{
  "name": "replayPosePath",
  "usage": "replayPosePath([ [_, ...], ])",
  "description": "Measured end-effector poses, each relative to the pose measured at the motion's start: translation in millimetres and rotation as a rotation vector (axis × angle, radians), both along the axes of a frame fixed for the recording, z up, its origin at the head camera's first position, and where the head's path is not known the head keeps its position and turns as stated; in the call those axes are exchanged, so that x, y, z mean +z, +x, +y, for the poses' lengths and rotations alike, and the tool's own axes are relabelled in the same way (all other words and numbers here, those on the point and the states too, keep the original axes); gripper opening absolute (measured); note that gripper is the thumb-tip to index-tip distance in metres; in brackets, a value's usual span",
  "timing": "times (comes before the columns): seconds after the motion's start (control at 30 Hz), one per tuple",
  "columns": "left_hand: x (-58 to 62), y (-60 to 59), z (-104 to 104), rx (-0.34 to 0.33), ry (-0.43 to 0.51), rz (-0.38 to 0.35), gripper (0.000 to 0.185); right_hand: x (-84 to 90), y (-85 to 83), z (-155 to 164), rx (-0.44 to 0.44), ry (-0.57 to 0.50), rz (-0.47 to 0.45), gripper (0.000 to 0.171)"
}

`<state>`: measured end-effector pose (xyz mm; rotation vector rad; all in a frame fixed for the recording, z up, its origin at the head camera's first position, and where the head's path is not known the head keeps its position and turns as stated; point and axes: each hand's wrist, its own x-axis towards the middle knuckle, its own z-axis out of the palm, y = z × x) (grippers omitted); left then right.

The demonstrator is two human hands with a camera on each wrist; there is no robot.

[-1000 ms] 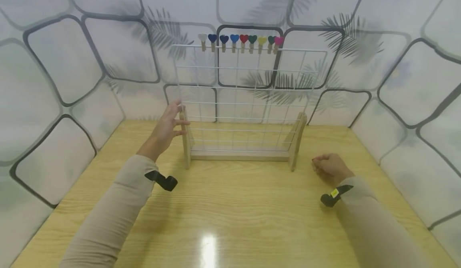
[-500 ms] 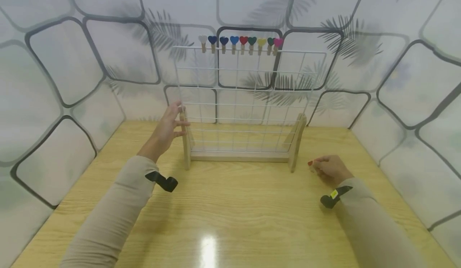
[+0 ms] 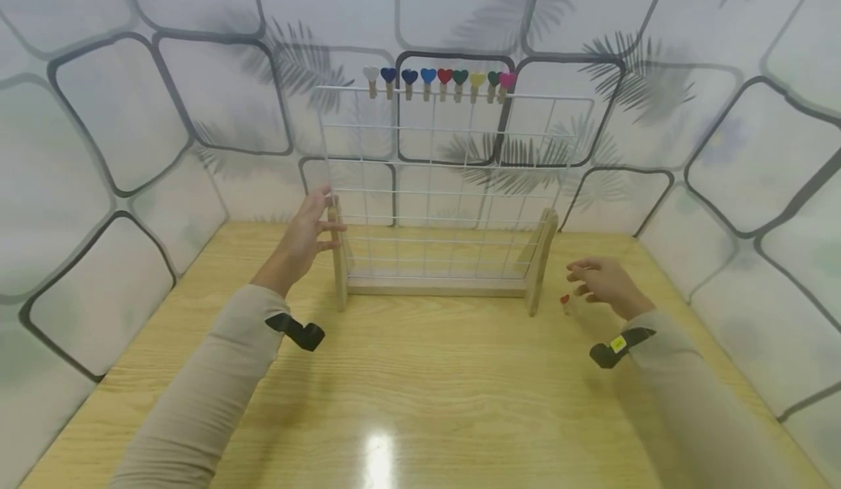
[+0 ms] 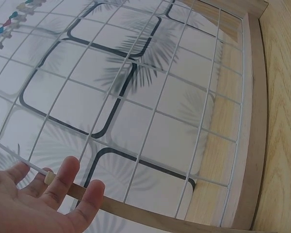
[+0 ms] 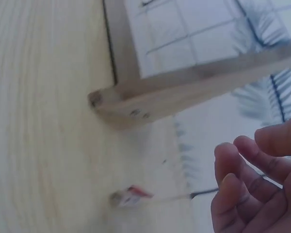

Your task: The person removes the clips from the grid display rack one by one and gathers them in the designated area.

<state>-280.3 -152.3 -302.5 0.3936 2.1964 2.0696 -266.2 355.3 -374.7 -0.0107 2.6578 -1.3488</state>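
Your left hand (image 3: pixel 301 241) rests against the left post (image 3: pixel 339 274) of the rack (image 3: pixel 436 285), fingers loosely spread, likely steadying it. Your right hand (image 3: pixel 606 285), fingers relaxed, parted, holds nothing; the red heart clip (image 3: pixel 566 303) sits near-left of it on the desk (image 3: pixel 420 365).

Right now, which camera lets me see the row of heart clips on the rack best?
The head view: the whole row of heart clips shows along the top of the rack, with each colour clear. The left wrist view has some of them, tiny, in its top left corner. The right wrist view misses the row.
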Motion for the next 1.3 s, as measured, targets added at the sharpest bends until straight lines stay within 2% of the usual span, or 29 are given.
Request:
replayPosePath([
  [0.23,0.0,0.0,0,0.001,-0.002,0.002,0.061,51.3,-1.3,-31,0.064,-0.046,0.109,0.042],
  [0.47,-0.2,1.0,-1,0.0,-0.011,0.006,0.062,105.3,-0.8,-69,0.149,0.04,0.287,0.036],
  [0.63,-0.5,1.7,-2,-0.002,-0.013,0.001,0.063,138.5,-2.7,-101,0.139,0.055,0.365,0.029],
  [0.77,0.0,1.5,-1,-0.003,-0.011,0.004,0.064,160.2,-5.9,-124,0.132,0.048,0.423,0.027],
  [1.0,-0.1,1.0,-1,-0.005,-0.004,0.005,0.063,189.9,-16.3,-158,0.17,-0.037,0.543,0.024],
  [1.2,-0.6,0.1,-1,-0.004,0.001,-0.003,0.063,216.9,-21.9,-188,0.21,-0.107,0.571,0.022],
  [1.3,-0.4,-0.5,0,0.002,-0.001,-0.001,0.063,230.6,-23.1,-204,0.216,-0.109,0.586,0.027],
])
